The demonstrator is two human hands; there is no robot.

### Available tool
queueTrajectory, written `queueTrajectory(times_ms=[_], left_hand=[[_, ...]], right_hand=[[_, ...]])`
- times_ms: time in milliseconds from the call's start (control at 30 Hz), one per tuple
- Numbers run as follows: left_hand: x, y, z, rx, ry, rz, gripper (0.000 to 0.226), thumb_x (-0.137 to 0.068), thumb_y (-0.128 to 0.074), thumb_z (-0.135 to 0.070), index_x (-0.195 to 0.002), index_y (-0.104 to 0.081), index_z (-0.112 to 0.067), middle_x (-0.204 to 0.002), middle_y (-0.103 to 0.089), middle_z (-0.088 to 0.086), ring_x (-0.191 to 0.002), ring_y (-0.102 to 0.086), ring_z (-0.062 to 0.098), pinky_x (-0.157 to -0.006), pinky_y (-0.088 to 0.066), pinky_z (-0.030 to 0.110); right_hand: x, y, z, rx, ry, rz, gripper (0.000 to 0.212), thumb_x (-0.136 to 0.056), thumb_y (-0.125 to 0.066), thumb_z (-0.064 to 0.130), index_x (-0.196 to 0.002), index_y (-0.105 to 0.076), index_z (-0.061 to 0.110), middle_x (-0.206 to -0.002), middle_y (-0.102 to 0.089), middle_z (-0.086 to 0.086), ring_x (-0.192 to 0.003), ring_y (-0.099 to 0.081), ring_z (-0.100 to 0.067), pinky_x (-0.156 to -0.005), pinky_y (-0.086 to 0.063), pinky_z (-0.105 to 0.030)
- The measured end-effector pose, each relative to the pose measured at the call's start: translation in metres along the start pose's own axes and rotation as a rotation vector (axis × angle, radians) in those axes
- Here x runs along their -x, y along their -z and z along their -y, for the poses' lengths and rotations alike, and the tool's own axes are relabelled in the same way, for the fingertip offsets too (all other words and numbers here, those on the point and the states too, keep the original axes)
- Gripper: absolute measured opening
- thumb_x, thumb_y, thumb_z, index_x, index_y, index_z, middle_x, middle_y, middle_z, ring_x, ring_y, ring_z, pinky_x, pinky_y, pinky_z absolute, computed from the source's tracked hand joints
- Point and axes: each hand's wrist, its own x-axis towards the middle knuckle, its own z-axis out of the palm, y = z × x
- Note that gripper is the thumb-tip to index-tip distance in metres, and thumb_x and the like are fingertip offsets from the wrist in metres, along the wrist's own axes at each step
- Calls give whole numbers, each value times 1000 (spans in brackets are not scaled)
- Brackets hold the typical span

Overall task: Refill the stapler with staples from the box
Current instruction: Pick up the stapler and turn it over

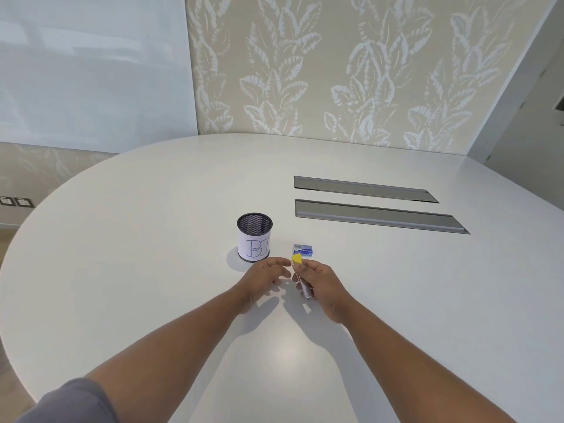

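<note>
At frame centre, my right hand [320,280] gripped the small, light, rigid stapler [302,279]; my left hand [264,277] hovered relaxed, holding nothing.

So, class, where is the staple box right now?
The box lies on the table, right of the mesh cup, just beyond the right hand holding the stapler.

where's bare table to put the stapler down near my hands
Bare white table lies left of the black mesh cup, and nearer you between the forearms. Also right of the small blue staple box, below the grey slots. Crowded: cup, box, left hand and right hand gripping the yellow-tipped stapler.
</note>
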Motion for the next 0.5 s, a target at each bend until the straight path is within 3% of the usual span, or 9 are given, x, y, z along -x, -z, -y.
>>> queueTrajectory(times_ms=[133,267,400,500], left_hand=[[-4,-1,1,35,-30,-3,29,-94,-64,-23,-123,-68,-22,-82,-68,-6,-70,-55,10,-53,-40,17],[-5,-2,3,77,-80,44,25,-99,-62,-22,-120,-69,-11,-93,-75,2,-84,-67,12,-62,-42,23],[-7,-8,3,145,-99,17,22,-98,-63,-14,-114,-63,0,-79,-69,-1,-60,-64,2,-53,-43,17],[-9,-13,0,107,-80,15,12,-98,-63,-16,-105,-60,-7,-81,-65,3,-63,-63,5,-53,-41,18]], right_hand=[[1,1,-2,-18,-20,46,19,-103,-57,31,-100,-76,29,-88,-71,-5,-66,-62,-16,-57,-48,-25],[0,0,-2,23,-21,38,18,-105,-53,31,-119,-63,28,-94,-74,-6,-74,-66,-21,-66,-51,-31],[-1,-1,-2,63,-12,-19,20,-108,-46,34,-125,-55,30,-91,-72,-3,-70,-68,-21,-65,-54,-30],[-1,-2,-2,49,4,-51,16,-109,-43,32,-117,-55,27,-80,-70,-2,-60,-62,-22,-55,-49,-28]])
